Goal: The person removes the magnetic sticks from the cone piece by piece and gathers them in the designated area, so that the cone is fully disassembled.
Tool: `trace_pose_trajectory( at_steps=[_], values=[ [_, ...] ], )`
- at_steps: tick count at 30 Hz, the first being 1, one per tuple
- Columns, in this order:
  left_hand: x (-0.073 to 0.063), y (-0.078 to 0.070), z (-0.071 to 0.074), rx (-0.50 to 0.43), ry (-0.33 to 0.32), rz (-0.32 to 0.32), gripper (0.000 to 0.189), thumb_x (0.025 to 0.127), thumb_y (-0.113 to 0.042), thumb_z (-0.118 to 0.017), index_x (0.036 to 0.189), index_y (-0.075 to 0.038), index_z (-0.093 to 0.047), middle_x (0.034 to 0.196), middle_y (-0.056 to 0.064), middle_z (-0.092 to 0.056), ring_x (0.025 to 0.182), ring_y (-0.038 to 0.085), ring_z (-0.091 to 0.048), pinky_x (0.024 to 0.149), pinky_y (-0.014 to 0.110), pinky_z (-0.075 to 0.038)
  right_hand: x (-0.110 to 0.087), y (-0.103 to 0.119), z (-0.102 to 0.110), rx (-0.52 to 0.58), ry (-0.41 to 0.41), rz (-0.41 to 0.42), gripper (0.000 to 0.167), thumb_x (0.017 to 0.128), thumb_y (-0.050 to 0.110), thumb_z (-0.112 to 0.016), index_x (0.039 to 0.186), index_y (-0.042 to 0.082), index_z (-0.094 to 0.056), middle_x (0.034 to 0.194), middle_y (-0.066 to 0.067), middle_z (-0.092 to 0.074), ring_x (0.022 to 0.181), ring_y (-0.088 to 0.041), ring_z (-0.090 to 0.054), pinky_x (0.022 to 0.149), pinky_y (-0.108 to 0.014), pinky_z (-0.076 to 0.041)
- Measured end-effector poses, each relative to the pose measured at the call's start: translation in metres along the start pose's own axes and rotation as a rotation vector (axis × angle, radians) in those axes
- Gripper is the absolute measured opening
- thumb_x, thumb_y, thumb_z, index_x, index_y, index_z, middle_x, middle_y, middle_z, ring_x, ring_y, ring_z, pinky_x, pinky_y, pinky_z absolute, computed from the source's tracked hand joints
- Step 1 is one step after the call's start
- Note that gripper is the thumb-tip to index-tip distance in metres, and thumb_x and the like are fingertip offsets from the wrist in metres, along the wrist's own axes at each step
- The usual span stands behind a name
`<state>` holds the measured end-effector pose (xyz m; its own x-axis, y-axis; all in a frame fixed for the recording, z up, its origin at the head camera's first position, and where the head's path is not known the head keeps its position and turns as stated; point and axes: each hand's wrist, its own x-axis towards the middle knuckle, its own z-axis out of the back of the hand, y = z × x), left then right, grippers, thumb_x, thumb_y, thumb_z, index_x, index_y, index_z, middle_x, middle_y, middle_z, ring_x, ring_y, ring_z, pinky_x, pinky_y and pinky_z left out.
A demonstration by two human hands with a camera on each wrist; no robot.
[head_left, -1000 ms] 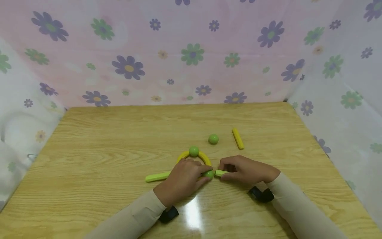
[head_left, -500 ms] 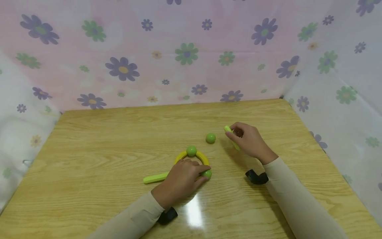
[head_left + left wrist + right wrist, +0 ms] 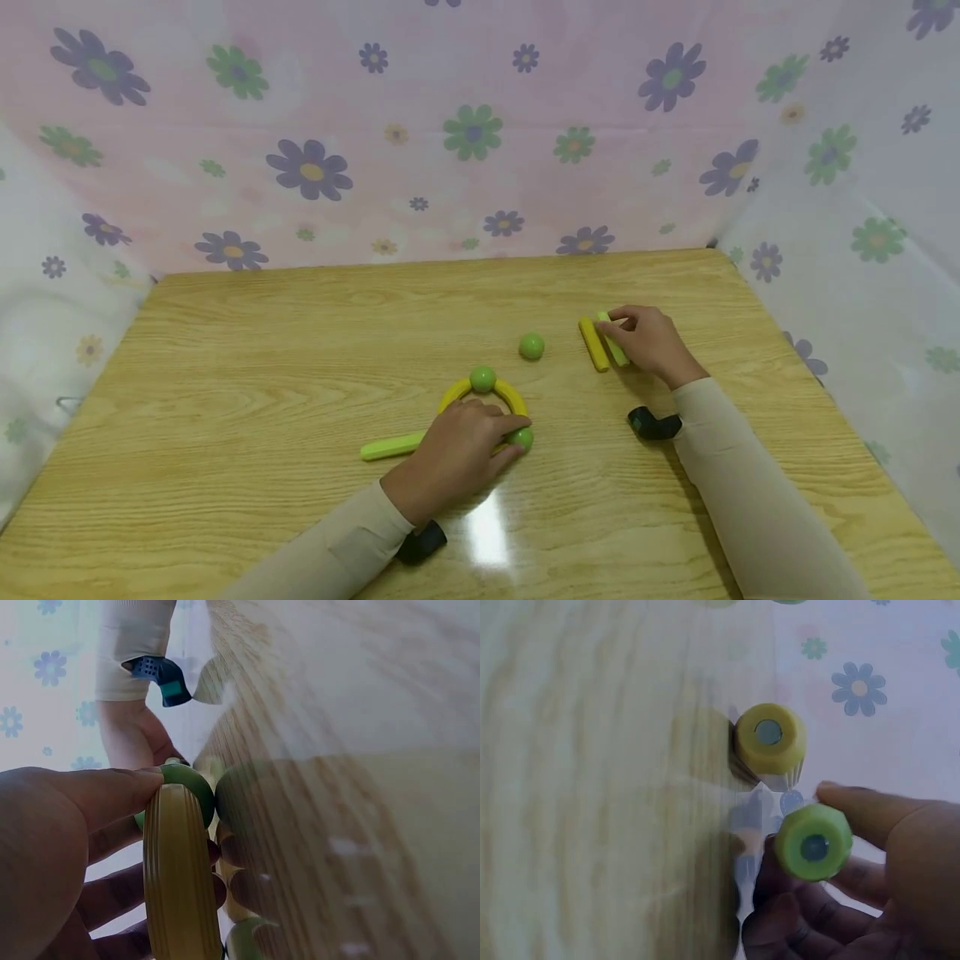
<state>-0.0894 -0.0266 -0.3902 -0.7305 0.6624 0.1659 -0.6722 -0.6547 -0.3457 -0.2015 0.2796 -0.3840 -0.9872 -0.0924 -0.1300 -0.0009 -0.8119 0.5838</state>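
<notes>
My left hand pinches a green ball between thumb and index finger. That ball is at the right of a ring of curved yellow pieces, partly hidden under the hand. Another green ball sits at the ring's top, and a light green rod sticks out to the left. In the left wrist view a ribbed curved yellow piece meets the pinched ball. My right hand holds a second light green rod by its sides, right beside a straight yellow rod. Both show round grey end discs.
A loose green ball lies left of the yellow rod. The wooden table ends at a flowered cloth at the back and sides. Black wrist mounts hang close over the tabletop.
My right hand has carried the light green rod from beside the ring's right ball up and back, and now has it alongside the yellow rod. The left hand has kept its grip.
</notes>
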Motion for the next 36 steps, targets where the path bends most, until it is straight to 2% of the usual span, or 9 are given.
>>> trace_pose_trajectory(
  at_steps=[3, 14, 21, 30, 33, 36],
  values=[
    [-0.0007, -0.0006, 0.0002, 0.005, 0.011, 0.007, 0.032, 0.098, -0.033, -0.065, 0.126, -0.019, -0.071, 0.108, -0.004, -0.075, 0.095, 0.014, -0.068, 0.086, 0.035, -0.053, 0.0015, -0.0019, -0.0013, -0.003, 0.016, -0.014, 0.057, 0.103, 0.044, -0.052, 0.140, 0.001, -0.053, 0.119, -0.028, -0.066, 0.097, -0.034, -0.067, 0.072, -0.037, -0.055],
    [-0.0001, -0.0008, 0.0019, 0.005, 0.018, 0.013, 0.032, 0.099, -0.035, -0.063, 0.127, -0.021, -0.070, 0.107, -0.004, -0.074, 0.093, 0.013, -0.066, 0.086, 0.034, -0.053, 0.0076, 0.0007, -0.0041, -0.037, 0.009, -0.002, 0.050, 0.104, 0.040, -0.053, 0.135, 0.000, -0.055, 0.116, -0.028, -0.066, 0.091, -0.032, -0.067, 0.068, -0.034, -0.054],
    [-0.0001, 0.0001, 0.0011, 0.011, 0.009, 0.001, 0.031, 0.099, -0.035, -0.064, 0.126, -0.021, -0.071, 0.106, -0.004, -0.075, 0.093, 0.013, -0.066, 0.085, 0.034, -0.053, 0.0076, 0.0019, -0.0043, -0.045, 0.033, -0.024, 0.054, 0.104, 0.042, -0.051, 0.138, 0.000, -0.053, 0.121, -0.030, -0.064, 0.098, -0.036, -0.066, 0.072, -0.037, -0.055],
    [0.0004, 0.0010, -0.0011, 0.058, 0.010, -0.014, 0.031, 0.098, -0.035, -0.065, 0.125, -0.021, -0.071, 0.106, -0.004, -0.075, 0.092, 0.013, -0.067, 0.084, 0.033, -0.053, 0.0069, -0.0005, -0.0047, -0.052, 0.037, -0.003, 0.056, 0.103, 0.043, -0.052, 0.137, -0.002, -0.053, 0.117, -0.030, -0.065, 0.093, -0.033, -0.068, 0.070, -0.037, -0.056],
    [-0.0002, 0.0010, -0.0015, 0.068, 0.011, -0.007, 0.032, 0.098, -0.037, -0.065, 0.126, -0.022, -0.070, 0.107, -0.005, -0.075, 0.091, 0.012, -0.067, 0.084, 0.032, -0.053, 0.0053, 0.0005, -0.0041, -0.047, 0.027, 0.009, 0.057, 0.104, 0.044, -0.051, 0.138, -0.001, -0.053, 0.115, -0.029, -0.066, 0.088, -0.030, -0.067, 0.068, -0.036, -0.055],
    [-0.0016, 0.0005, -0.0016, 0.082, 0.000, 0.003, 0.035, 0.097, -0.039, -0.066, 0.128, -0.023, -0.069, 0.110, -0.005, -0.073, 0.095, 0.013, -0.066, 0.086, 0.032, -0.053, 0.0018, 0.0068, -0.0044, -0.056, -0.019, 0.038, 0.054, 0.104, 0.042, -0.051, 0.137, -0.001, -0.054, 0.103, -0.025, -0.067, 0.072, -0.025, -0.062, 0.061, -0.034, -0.050]
  ],
)
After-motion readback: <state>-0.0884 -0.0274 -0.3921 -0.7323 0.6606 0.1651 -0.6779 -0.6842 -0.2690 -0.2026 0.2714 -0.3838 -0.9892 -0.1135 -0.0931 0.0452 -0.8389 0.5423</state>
